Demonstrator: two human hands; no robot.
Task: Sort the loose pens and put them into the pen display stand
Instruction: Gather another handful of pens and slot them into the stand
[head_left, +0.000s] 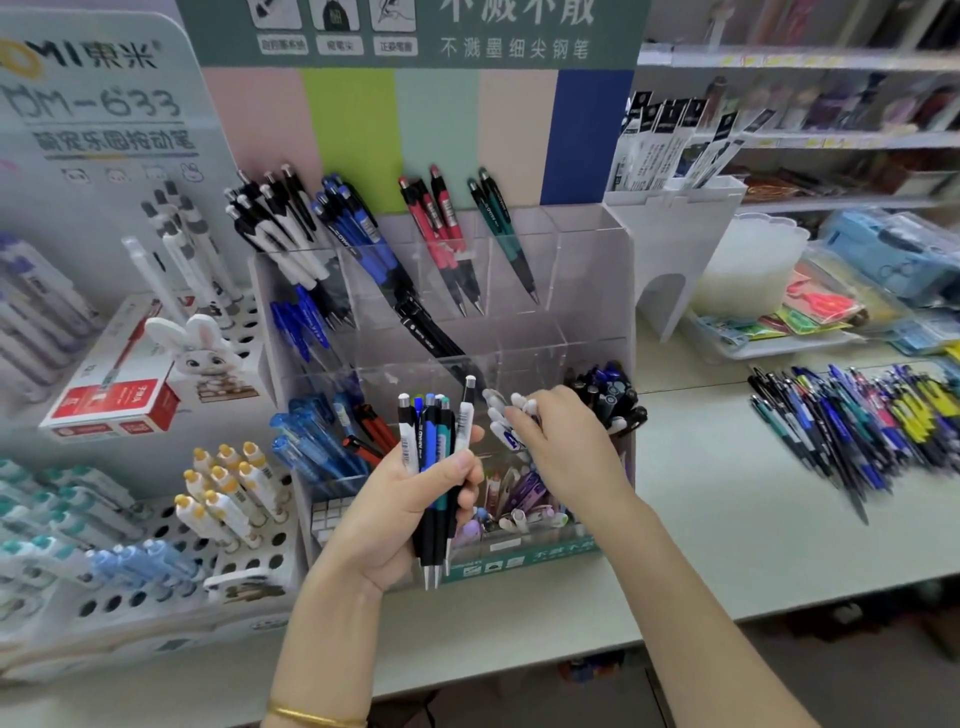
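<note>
My left hand (410, 499) grips a bundle of pens (436, 457), tips down, in front of the clear acrylic pen display stand (592, 249). The bundle mixes white, black, blue and teal barrels. My right hand (561, 441) reaches into a front compartment of the stand, its fingers curled round white pens (501, 415) there. The stand's back row holds black-and-white, blue, red and green pens in separate slots. A heap of loose pens (857, 421) lies on the counter to the right.
A white perforated pen rack (171, 525) with a rabbit figure (205, 345) stands to the left. A red box (111, 397) sits beside it. Packaged goods in trays (810, 317) lie behind the loose pens. Store shelves run along the back right.
</note>
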